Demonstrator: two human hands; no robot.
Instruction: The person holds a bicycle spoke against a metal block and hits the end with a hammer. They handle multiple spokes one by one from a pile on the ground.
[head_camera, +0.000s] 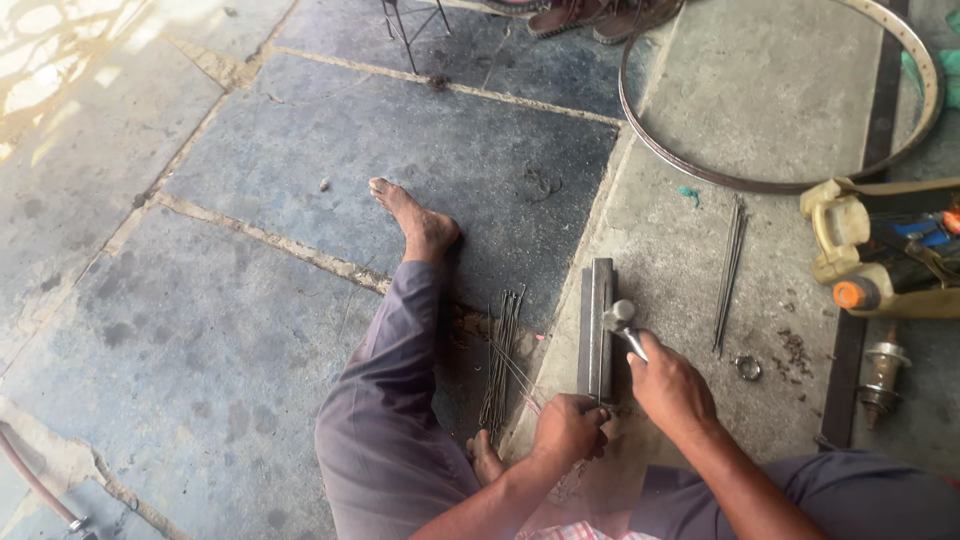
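A stone-slab floor (200, 300) is seen from above, with a person seated on it; a bare foot (415, 220) is stretched out toward the left of centre. A loose bundle of thin wire spokes (502, 360) lies on the floor just beside the bent leg. To its right, the left hand (568, 428) is closed at the near end of a dark metal bar (598, 325) that lies lengthwise on the floor; the fingers are curled together, apparently pinching a single spoke against the bar, though the spoke itself is too thin to be made out there. The right hand (670, 388) is clamped around the handle of a small hammer (622, 318), whose head rests over the middle of the bar. The step in hand is judged to be hammering a spoke straight on the bar. The next blow would call for the piece to be held flat and steady, with the left fingertips kept clear of the head. Further right, a second set of spokes (730, 270), a small ring (748, 367), a bare wheel rim (790, 180), a yellow jug (850, 240) and a hub (883, 375) are noted.
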